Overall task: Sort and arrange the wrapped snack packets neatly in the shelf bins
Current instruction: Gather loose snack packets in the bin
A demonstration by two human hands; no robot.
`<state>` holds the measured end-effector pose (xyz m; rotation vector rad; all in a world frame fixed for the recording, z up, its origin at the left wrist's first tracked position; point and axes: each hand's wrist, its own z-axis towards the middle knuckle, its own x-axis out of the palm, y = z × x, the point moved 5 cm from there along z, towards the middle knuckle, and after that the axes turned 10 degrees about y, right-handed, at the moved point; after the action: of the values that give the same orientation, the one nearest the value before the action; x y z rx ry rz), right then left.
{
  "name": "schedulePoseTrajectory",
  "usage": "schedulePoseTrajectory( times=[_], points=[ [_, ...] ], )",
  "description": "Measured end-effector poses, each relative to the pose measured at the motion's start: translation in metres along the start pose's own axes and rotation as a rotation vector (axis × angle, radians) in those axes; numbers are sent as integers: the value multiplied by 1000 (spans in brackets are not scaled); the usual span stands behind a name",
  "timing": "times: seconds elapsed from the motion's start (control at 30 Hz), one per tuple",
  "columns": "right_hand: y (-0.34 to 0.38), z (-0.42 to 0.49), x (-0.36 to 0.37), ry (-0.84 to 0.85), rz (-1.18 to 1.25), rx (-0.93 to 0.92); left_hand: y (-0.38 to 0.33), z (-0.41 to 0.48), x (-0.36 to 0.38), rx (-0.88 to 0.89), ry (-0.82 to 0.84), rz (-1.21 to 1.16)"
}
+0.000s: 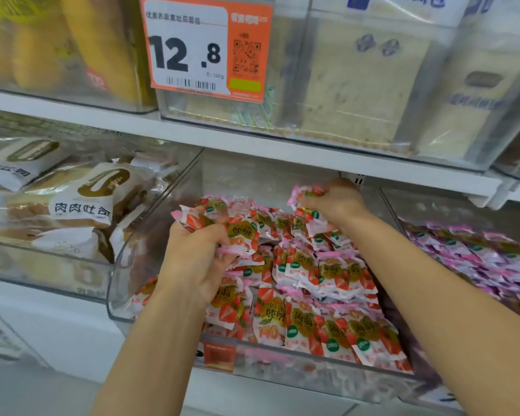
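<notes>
Mid-task. Left hand [192, 259] and right hand [335, 202] are each gripping strawberry packets [327, 277], fingers [204, 235] curled round them, over the centre-frame bin [116, 274]. Front rows are lying fairly neat; the rear heap is awaiting sorting.

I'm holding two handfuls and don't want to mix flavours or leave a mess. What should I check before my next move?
1. Left hand grips strawberry packets: ok.
2. Right hand grips more of them near the back of the bin: ok.
3. Packets in the bin lie neat: not ok, they are jumbled at all angles.
4. Purple packets kept out of this bin: cannot tell; none show on top, but the lower layers are hidden.
5. Nothing hangs over the front rim: ok.
</notes>
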<state>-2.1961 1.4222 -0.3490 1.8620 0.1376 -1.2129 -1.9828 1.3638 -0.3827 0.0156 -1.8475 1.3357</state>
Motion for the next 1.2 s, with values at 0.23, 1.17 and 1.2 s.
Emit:
schedulePoseTrajectory(
  times=[0.23,1.17,1.2],
  points=[
    [-14,2,9,8,96,83,1,-1,4,10,-32,2],
    [19,2,40,61,-132,-391,-5,11,-7,19,-93,-74],
    [17,1,28,-54,-112,-371,-6,12,-7,23,-89,-71]
  ],
)
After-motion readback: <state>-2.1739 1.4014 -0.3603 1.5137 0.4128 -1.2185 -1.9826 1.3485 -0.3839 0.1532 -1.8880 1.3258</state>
